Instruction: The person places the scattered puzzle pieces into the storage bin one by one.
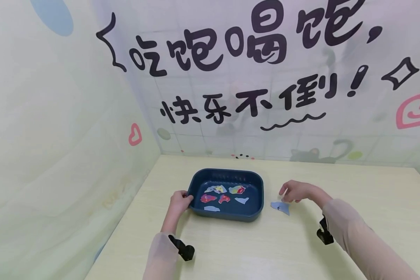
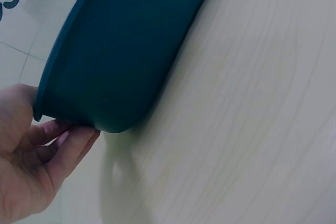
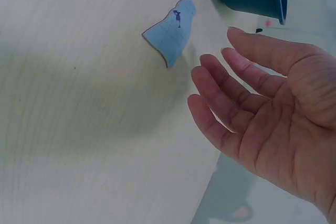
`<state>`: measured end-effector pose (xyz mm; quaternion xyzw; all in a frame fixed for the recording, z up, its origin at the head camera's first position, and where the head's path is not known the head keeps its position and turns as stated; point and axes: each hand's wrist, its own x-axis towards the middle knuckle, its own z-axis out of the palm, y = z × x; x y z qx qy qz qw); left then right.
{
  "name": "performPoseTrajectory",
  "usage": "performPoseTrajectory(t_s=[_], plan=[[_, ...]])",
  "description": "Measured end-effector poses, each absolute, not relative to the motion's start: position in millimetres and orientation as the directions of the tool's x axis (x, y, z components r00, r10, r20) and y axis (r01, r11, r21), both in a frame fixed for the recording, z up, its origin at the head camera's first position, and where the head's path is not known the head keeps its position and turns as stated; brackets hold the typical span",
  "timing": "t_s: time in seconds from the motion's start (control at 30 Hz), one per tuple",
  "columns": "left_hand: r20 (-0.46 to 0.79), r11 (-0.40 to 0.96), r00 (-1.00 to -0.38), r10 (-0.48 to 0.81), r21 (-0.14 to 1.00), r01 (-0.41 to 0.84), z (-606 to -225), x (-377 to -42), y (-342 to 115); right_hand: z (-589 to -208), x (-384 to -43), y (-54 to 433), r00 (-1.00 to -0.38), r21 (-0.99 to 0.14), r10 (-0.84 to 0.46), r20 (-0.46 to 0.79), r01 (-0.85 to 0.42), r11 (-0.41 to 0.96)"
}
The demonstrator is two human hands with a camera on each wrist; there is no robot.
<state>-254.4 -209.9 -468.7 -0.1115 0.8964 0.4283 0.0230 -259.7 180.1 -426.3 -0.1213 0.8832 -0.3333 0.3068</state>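
A dark blue rectangular tray point(image 1: 226, 214) stands on the table, with several irregular flat pieces lying inside it. Among these are a red piece point(image 1: 208, 198), a yellow-and-white piece point(image 1: 217, 189) and a plain pale blue one point(image 1: 211, 209). My left hand point(image 1: 180, 203) holds the tray's left end, with the thumb at the rim and the fingers against the outer wall point(image 2: 115, 66). To the right of the tray a light blue jagged piece point(image 3: 175, 32) with a small dark figure lies flat on the tabletop. Just above it hovers my right hand point(image 1: 295, 191), fingers loosely bent and apart from the piece.
The pale wood-patterned table point(image 1: 231, 249) meets a printed cloth backdrop point(image 1: 210, 144) behind the tray. Another cloth wall point(image 1: 73, 155) runs along the left side. Black wrist cameras point(image 1: 186, 252) sit at both sleeves.
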Motion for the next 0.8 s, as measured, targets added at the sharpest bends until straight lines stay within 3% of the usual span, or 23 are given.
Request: performPoseTrajectory(t_s=[0.27,0.57,0.8], plan=[[-0.136,0.604,-0.974,-0.182,0.766,-0.220,-468.2,-254.6,-209.6,-438.7,-253.7,183.8,-0.827,-0.593,-0.371,-0.424,-0.056,0.803],[-0.136,0.595,-0.974,-0.179,0.774,-0.217,-465.9,-253.8,-211.3,-452.3,-247.6,172.6,-0.897,-0.511,-0.323,-0.301,-0.134,0.849],[-0.141,0.588,-0.974,-0.178,0.778,-0.221,-465.7,-253.6,-209.1,-452.4,-246.9,167.8,-0.898,-0.451,-0.299,-0.324,-0.131,0.883]])
